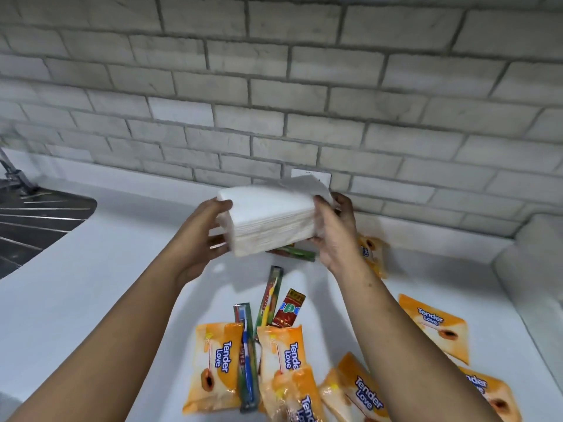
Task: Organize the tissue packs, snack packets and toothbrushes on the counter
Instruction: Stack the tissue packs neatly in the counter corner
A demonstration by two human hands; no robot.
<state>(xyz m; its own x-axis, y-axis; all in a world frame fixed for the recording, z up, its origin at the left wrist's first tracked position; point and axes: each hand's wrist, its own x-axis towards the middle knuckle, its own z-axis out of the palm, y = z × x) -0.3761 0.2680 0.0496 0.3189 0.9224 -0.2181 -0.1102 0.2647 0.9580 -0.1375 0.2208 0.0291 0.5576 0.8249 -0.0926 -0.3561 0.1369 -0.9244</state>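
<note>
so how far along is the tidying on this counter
Early. Nothing looks grouped yet. In hand: the left hand and right hand grip a white tissue pack above the counter. Left to do: the orange packets lie scattered at odd angles, with packaged toothbrushes mixed among them.

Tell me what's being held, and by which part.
The white tissue pack, above the counter: left hand grips its left end, right hand its right end.

One tissue pack (274, 217), seven orange packets (213, 360), three toothbrushes (247, 354), red packet (289, 307)
</note>
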